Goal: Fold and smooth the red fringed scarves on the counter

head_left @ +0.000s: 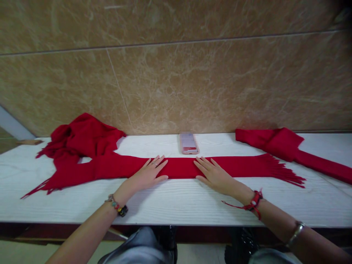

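Note:
A long red fringed scarf (242, 165) lies stretched flat across the white table (176, 205), folded lengthwise into a narrow band. My left hand (150, 173) rests flat on it with fingers spread, a bead bracelet on the wrist. My right hand (213, 174) lies flat on the scarf a little to the right, fingers stretched out, a red cord on the wrist. Neither hand holds anything. The scarf's right fringe (286, 175) fans out on the table.
A pink phone (188, 143) lies against the marble wall just behind the scarf. A bunched heap of red scarves (79, 141) sits at the back left. Another red scarf (286, 146) lies at the back right, running off the frame.

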`<state>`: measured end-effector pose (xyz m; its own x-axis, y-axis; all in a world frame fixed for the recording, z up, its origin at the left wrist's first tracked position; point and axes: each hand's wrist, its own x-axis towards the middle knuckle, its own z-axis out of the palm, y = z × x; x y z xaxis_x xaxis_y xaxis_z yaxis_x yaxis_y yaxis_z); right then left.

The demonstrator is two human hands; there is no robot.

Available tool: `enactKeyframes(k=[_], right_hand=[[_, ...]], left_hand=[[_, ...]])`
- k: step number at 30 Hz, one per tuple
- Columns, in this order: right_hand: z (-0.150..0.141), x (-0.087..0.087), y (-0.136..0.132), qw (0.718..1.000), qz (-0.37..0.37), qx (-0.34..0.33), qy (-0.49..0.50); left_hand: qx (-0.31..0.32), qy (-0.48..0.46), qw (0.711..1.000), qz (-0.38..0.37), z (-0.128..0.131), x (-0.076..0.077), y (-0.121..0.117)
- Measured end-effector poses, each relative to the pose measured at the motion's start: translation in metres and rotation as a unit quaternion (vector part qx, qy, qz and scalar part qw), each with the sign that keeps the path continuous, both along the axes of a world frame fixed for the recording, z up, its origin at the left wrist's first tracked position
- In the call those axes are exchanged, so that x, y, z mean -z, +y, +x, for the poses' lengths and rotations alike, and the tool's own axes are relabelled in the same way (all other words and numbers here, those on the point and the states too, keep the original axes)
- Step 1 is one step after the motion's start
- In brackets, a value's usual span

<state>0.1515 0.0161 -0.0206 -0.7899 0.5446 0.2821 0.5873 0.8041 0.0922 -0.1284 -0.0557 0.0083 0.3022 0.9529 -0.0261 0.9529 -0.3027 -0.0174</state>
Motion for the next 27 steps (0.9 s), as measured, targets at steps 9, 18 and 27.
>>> enactKeyframes(k=[9, 18, 27], right_hand=[[-0.037, -0.021, -0.014, 0.998, -0.030, -0.047, 0.016], [-0.055, -0.005, -0.006, 0.997, -0.033, -0.063, -0.001], [-0.052, 0.003, -0.005, 0.997, -0.017, -0.069, 0.020]], left_hand=[[0.037, -0.012, 0.999, 0.016, 0.008, 0.007, 0.005], [-0.039, 0.023, 0.997, 0.056, -0.015, 0.002, -0.004], [-0.105, 0.017, 0.992, 0.065, -0.132, -0.015, -0.053]])
